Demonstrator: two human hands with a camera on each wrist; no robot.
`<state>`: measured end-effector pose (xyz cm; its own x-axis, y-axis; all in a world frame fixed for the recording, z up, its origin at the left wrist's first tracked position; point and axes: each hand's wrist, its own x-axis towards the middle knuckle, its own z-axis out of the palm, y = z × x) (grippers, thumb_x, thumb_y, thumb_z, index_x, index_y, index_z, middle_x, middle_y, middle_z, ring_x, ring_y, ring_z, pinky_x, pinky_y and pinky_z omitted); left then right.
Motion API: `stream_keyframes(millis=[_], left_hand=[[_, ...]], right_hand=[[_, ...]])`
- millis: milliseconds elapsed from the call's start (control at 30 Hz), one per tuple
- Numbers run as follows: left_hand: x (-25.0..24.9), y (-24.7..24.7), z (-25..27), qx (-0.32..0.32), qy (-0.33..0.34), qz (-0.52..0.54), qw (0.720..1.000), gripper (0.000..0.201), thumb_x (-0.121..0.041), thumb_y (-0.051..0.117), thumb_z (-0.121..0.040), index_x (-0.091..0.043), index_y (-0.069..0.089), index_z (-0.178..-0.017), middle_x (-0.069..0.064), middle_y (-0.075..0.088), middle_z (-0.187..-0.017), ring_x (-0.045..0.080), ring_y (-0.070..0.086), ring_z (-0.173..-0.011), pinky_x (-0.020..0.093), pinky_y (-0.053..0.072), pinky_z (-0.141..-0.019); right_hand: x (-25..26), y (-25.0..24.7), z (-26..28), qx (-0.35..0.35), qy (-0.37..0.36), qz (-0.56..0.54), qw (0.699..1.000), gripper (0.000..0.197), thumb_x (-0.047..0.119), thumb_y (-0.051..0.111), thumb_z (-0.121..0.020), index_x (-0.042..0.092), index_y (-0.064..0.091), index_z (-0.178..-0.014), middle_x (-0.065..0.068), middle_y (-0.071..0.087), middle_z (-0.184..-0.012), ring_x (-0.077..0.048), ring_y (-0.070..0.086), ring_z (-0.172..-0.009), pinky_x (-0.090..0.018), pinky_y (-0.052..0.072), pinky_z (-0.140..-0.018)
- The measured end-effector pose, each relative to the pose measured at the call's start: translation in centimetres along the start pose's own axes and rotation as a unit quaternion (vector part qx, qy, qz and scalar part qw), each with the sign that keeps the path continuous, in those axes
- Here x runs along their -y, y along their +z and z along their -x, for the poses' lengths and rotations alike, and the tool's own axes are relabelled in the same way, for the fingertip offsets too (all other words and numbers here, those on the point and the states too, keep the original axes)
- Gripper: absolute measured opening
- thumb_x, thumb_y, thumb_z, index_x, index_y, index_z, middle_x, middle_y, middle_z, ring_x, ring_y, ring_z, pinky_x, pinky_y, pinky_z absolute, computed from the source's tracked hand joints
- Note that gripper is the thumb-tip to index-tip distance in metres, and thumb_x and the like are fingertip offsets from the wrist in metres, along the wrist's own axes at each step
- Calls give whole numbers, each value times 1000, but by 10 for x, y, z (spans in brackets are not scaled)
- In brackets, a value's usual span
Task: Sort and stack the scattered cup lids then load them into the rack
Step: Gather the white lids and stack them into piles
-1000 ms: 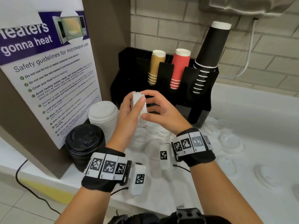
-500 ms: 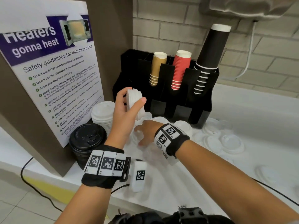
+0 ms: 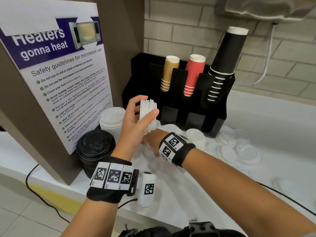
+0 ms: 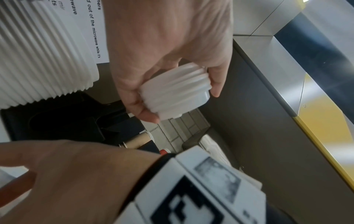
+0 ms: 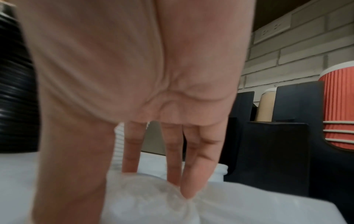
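Observation:
My left hand [image 3: 145, 108] grips a small stack of white lids [image 3: 148, 110] on edge, raised in front of the black rack [image 3: 217, 106]. The left wrist view shows fingers and thumb curled round that stack [image 4: 176, 92]. My right hand [image 3: 151, 144] reaches down below it to the counter. In the right wrist view its fingers [image 5: 193, 178] point straight down, and their tips touch a clear lid [image 5: 149, 192] lying there. Several more clear and white lids [image 3: 246, 151] lie scattered on the white counter to the right of the rack.
A tall stack of white lids [image 3: 112, 122] and a stack of black lids [image 3: 95, 147] stand at the left beside a poster board [image 3: 56, 74]. The rack holds tan [image 3: 168, 74], red [image 3: 193, 76] and black cups [image 3: 225, 57]. A brick wall is behind.
My right hand let go of the white stack and dropped to the lids on the counter. My left hand carried the stack a little to the left and keeps holding it.

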<state>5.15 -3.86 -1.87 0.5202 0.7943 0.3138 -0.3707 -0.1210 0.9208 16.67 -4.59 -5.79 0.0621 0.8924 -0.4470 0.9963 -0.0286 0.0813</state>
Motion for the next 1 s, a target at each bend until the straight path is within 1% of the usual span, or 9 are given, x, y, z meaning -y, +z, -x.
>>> stream_keyframes(millis=[100, 267, 333, 400, 467, 533, 633, 733, 1000], left_hand=[[0, 1, 1, 8, 5, -3, 1000, 51, -45, 74, -68, -36, 56, -115, -9, 61, -106, 11, 61, -98, 23, 51, -69], [1, 2, 0, -10, 17, 5, 1000, 46, -45, 71, -71, -36, 57, -114, -20, 64, -98, 3, 61, -95, 21, 50, -76], [0, 3, -1, -19, 25, 14, 999, 44, -43, 68, -74, -33, 56, -115, -27, 63, -93, -5, 60, -90, 15, 48, -75], [0, 4, -1, -18, 18, 20, 999, 46, -43, 67, -75, -30, 55, -117, -26, 63, -95, -4, 60, -93, 16, 48, -78], [2, 6, 1, -7, -2, 24, 1000, 50, -46, 67, -73, -30, 56, -119, -17, 63, -103, 5, 60, -100, 25, 50, -85], [4, 10, 4, 13, -31, 27, 999, 56, -49, 68, -71, -29, 56, -122, -8, 63, -109, 13, 61, -104, 35, 50, -88], [7, 17, 7, 43, -59, 24, 997, 55, -50, 67, -73, -30, 56, -123, -2, 62, -119, 20, 60, -111, 40, 50, -90], [8, 19, 7, 44, -68, 41, 996, 42, -41, 61, -82, -30, 55, -122, -2, 61, -121, 16, 62, -108, 34, 53, -80], [6, 20, 8, 25, -58, 58, 996, 39, -43, 57, -89, -28, 51, -124, -2, 57, -119, 15, 59, -107, 34, 51, -81]], right_hand=[[-1, -5, 6, 6, 0, -49, 999, 69, 19, 76, -78, 19, 41, -138, -10, 45, -137, -30, 50, -122, -39, 44, -101], [-20, -22, 39, -140, 16, -223, 965, 61, 36, 76, -76, 21, 51, -129, -5, 53, -121, -23, 55, -105, -37, 50, -91], [-35, -27, 61, -213, 5, -333, 919, 56, 35, 76, -76, 27, 51, -126, -3, 55, -115, -20, 56, -102, -36, 51, -89], [-47, -25, 86, -274, -5, -479, 834, 49, 31, 76, -77, 32, 55, -121, 2, 62, -107, -15, 62, -96, -28, 54, -80], [-51, -21, 107, -297, -29, -599, 743, 44, 30, 74, -80, 41, 56, -119, 9, 65, -103, -9, 66, -91, -19, 53, -73], [-49, -18, 120, -309, -66, -631, 708, 47, 25, 71, -82, 43, 55, -122, 10, 65, -111, -11, 66, -98, -23, 54, -79], [-44, -16, 127, -315, -111, -626, 705, 54, 14, 71, -82, 33, 53, -129, 2, 61, -121, -17, 63, -108, -35, 54, -90], [-40, -15, 127, -310, -120, -624, 707, 56, 6, 72, -82, 28, 53, -130, 1, 59, -122, -14, 61, -110, -33, 55, -89], [-30, -15, 122, -325, -90, -608, 719, 57, 14, 79, -76, 32, 55, -125, 5, 60, -119, -14, 61, -109, -42, 55, -90]])
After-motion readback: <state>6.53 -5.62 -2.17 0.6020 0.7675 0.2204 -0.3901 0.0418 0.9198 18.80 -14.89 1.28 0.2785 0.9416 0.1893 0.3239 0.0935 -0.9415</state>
